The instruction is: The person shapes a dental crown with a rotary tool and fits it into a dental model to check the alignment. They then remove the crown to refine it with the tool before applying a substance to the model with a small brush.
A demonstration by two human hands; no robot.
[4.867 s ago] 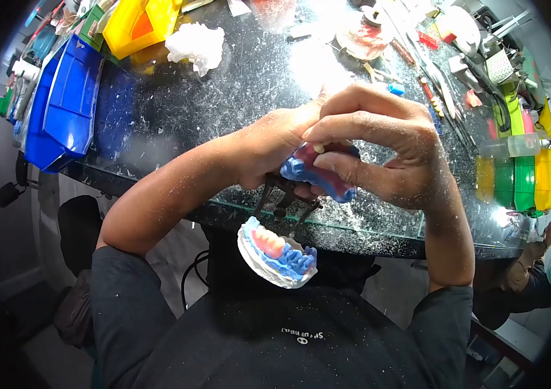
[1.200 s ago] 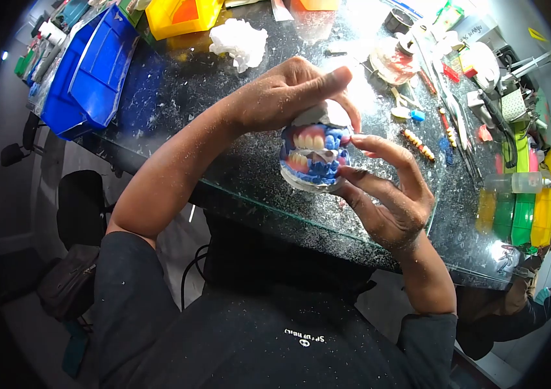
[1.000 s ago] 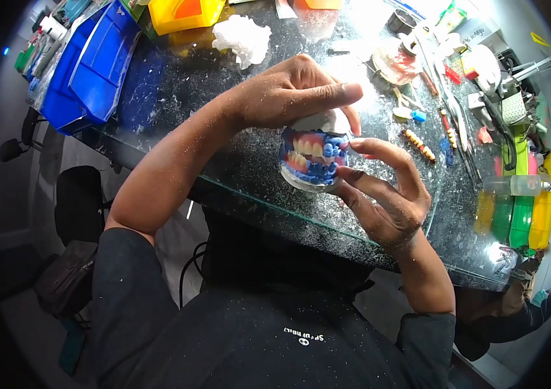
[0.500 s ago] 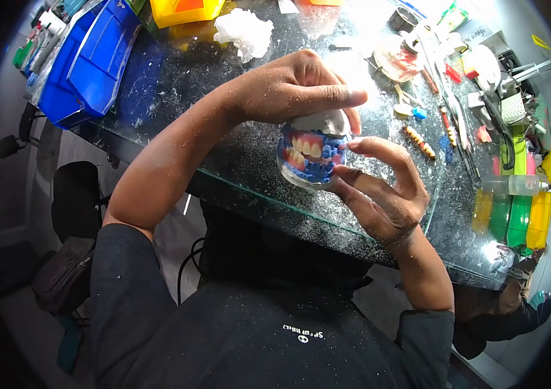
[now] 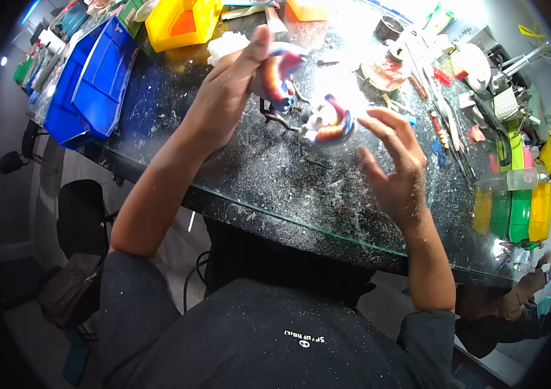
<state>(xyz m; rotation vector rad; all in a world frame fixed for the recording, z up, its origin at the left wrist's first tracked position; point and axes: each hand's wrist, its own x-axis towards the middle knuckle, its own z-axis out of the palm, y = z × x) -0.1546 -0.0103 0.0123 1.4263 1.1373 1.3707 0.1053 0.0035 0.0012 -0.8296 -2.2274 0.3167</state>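
My left hand (image 5: 225, 97) is closed around one half of a dental articulator (image 5: 278, 120), raised over the table. The articulator is swung apart at its metal hinge. Its upper half carries a denture setup (image 5: 276, 76) in pink and blue wax with a row of teeth, blurred by motion. The lower half, with a second wax denture (image 5: 335, 131) on a pale cast, hangs to the right. Beside that lower half is my right hand (image 5: 397, 159), fingers spread and curved, fingertips close to its edge and nothing in the palm.
White dust and shavings cover the dark table (image 5: 275, 188). A blue bin (image 5: 94, 84) stands left, a yellow bin (image 5: 184, 23) at the back. Tools and a dish with pink material (image 5: 384, 68) lie at the right. A person (image 5: 508, 311) sits at the far right.
The articulator has gone from closed to swung open and moved up and left with my left hand. My right hand has let go of it and its fingers have spread.
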